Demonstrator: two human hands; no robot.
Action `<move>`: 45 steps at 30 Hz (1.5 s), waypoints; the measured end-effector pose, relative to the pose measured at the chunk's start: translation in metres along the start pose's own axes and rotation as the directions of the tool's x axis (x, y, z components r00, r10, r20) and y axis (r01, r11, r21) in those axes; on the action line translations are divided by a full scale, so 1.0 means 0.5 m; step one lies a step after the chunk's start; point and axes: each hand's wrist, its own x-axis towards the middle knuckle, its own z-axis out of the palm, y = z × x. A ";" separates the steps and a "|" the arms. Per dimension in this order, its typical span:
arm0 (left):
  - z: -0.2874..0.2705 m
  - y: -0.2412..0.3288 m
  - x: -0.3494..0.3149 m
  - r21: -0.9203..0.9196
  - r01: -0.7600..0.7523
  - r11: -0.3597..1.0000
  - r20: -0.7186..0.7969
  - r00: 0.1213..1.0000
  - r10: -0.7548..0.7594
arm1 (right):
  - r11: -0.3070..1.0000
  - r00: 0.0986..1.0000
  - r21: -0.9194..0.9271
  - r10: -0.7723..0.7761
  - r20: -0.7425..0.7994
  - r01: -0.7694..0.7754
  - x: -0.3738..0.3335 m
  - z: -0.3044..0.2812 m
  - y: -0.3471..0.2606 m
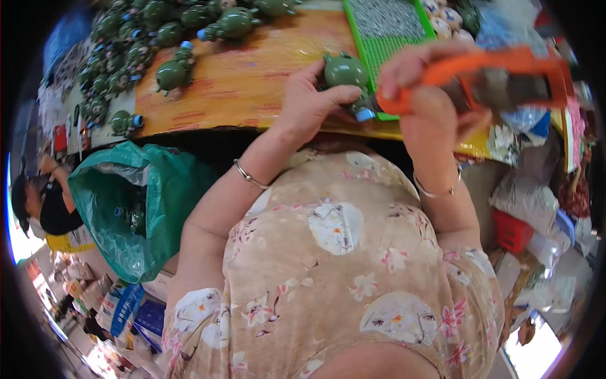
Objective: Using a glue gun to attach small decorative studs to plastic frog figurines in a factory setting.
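My left hand (pixel 309 104) is closed around a green toy figure (pixel 346 71) with a round body and a light-blue end, held just above the near edge of the table. My right hand (pixel 429 95) grips an orange power screwdriver (pixel 505 79), blurred by motion. Its dark tip points left and reaches the figure beside my left thumb; whether it touches is hard to tell. Just beyond both hands lies a bright green tray (pixel 380 66), its far part filled with small grey metal pieces.
Many green figures (pixel 113 63) are heaped at the far left, with single ones (pixel 172 74) on the orange-brown tabletop (pixel 233 88). An open green bag (pixel 170 189) with figures inside stands left of me. White round pieces (pixel 449 18) lie beyond the tray. A person (pixel 57 196) is at far left.
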 end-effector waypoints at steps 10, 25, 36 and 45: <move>-0.113 0.240 -0.243 0.960 -0.055 0.273 -0.223 0.438 0.871 | 0.989 0.993 0.094 -0.114 -0.036 0.116 0.010 -0.043 0.002; -0.180 0.198 0.011 0.993 -0.118 -0.015 0.102 0.776 0.622 | 0.970 0.988 0.193 -0.131 -0.086 0.146 0.008 -0.045 -0.010; -0.119 0.152 -0.002 0.989 -0.137 -0.059 0.146 0.967 0.208 | 0.965 0.935 -0.222 -0.201 -0.291 0.139 0.016 -0.142 -0.003; -0.053 0.124 -0.036 0.916 -0.222 0.334 0.204 0.975 0.089 | 0.950 0.956 -0.258 -0.229 -0.181 0.178 0.014 -0.167 0.041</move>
